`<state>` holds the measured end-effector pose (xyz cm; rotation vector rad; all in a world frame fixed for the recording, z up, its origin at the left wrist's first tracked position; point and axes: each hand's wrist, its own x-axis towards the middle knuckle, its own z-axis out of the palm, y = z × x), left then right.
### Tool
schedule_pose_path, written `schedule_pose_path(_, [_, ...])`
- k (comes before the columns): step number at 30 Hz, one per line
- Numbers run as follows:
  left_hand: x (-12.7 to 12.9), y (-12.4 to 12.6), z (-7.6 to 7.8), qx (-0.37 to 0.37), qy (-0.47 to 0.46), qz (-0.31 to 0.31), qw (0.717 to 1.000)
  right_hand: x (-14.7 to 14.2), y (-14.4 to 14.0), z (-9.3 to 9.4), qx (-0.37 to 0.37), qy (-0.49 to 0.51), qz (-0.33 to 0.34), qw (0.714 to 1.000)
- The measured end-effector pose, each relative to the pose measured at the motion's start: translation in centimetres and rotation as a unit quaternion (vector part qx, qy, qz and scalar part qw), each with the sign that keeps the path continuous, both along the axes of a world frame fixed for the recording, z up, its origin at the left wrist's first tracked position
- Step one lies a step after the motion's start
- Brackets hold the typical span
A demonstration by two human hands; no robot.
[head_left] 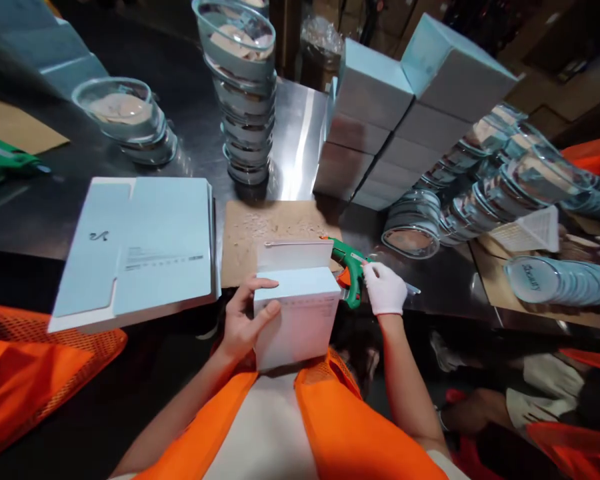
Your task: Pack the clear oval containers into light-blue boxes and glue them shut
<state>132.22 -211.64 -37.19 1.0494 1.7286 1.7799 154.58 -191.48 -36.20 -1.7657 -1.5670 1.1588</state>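
Observation:
My bare left hand grips a pale blue-white box by its left side, with the thumb on the near face and a finger along the top. The box's lid flap stands up at the far side. A green glue gun with an orange trigger lies just right of the box, nozzle pointing left. In a white glove, my right hand is closed at the gun's rear end, off the handle. A clear stick pokes out past the glove; the fingers partly hide where it meets the gun.
Left of the box lies a stack of flat cartons. A cardboard sheet lies behind the box. Tall stacks of clear round containers and closed boxes stand farther back. Another green glue gun is far left. Co-workers' orange vests show at both sides.

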Motion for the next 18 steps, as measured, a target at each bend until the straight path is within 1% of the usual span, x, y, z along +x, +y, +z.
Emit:
schedule_pose_path(1, [0.0,0.1,0.2,-0.004,-0.011,-0.014,1.0,-0.5,-0.6,0.6,0.029,0.041,0.017,0.999])
schedule_pose_path(2, [0.1,0.3,0.3,-0.01,-0.021,-0.031,0.999,-1.1,-1.3,1.2,0.039,0.098,0.05,0.993])
schedule_pose_path(3, [0.2,0.5,0.3,-0.015,-0.029,-0.048,0.998,-1.9,-1.9,1.5,0.027,0.162,0.092,0.982])
schedule_pose_path(5, [0.5,0.8,0.2,-0.015,-0.043,-0.077,0.996,-3.3,-3.0,1.9,-0.055,0.272,0.164,0.947])
schedule_pose_path(6, [0.6,0.9,0.0,-0.012,-0.052,-0.081,0.995,-3.7,-3.3,1.9,-0.095,0.304,0.179,0.931])
schedule_pose_path(7, [0.7,1.0,-0.3,-0.003,-0.064,-0.071,0.995,-3.9,-3.6,1.8,-0.118,0.323,0.181,0.921])
schedule_pose_path(8, [0.8,1.2,-0.6,0.012,-0.083,-0.053,0.995,-3.7,-3.7,1.8,-0.122,0.334,0.185,0.916])
schedule_pose_path(9, [0.9,1.3,-1.0,0.031,-0.109,-0.036,0.993,-3.4,-3.8,1.7,-0.108,0.34,0.203,0.912])
schedule_pose_path(11, [0.8,1.5,-1.5,0.077,-0.166,-0.022,0.983,-2.3,-3.7,1.7,-0.046,0.336,0.293,0.894])
schedule_pose_path(13, [0.5,1.5,-1.7,0.109,-0.182,-0.041,0.976,-1.3,-3.7,1.9,0.03,0.322,0.398,0.859])
schedule_pose_path(14, [0.3,1.5,-1.7,0.113,-0.165,-0.058,0.978,-0.9,-3.8,2.0,0.069,0.311,0.433,0.843])
schedule_pose_path(15, [0.0,1.5,-1.6,0.114,-0.134,-0.072,0.982,-0.8,-3.9,2.0,0.104,0.297,0.453,0.834])
schedule_pose_path(18, [-0.6,1.1,-0.8,0.108,-0.04,-0.106,0.988,-0.9,-4.6,1.4,0.188,0.271,0.455,0.827])
